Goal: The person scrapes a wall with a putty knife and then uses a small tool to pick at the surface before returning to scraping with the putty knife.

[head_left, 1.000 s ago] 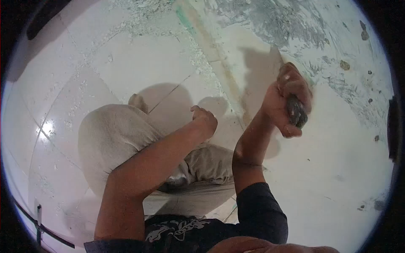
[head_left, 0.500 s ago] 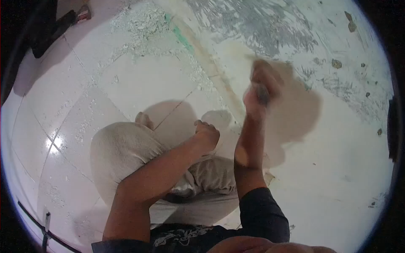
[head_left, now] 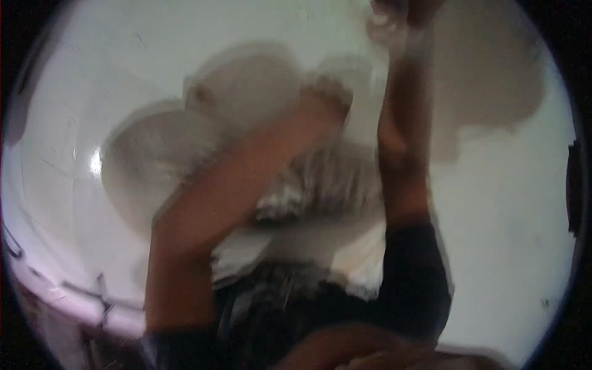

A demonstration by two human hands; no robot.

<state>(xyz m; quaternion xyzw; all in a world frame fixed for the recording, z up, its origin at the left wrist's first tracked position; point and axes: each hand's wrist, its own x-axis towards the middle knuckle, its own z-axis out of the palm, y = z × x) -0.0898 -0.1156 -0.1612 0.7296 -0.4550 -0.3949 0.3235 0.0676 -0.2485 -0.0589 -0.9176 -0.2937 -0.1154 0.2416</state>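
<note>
The whole view is smeared by motion. My right hand (head_left: 398,18) is raised to the very top edge, partly cut off, with its forearm running straight up. It looks closed around the dark-handled tool (head_left: 425,7), which shows only as a dark blur. My left hand (head_left: 325,95) is a closed fist holding nothing. It hovers above my bent knee in beige trousers (head_left: 154,160), and its forearm crosses the middle of the view.
A pale wall surface (head_left: 512,203) fills the right side and carries a large shadow of my arm (head_left: 487,80). White floor tiles (head_left: 49,123) lie at the left. A dark cable or rod (head_left: 92,290) lies at the lower left.
The view has swung sharply and blurred. My right hand has gone from the middle right up to the top edge. My left fist has risen too, and the scraped wall patch has left the view.
</note>
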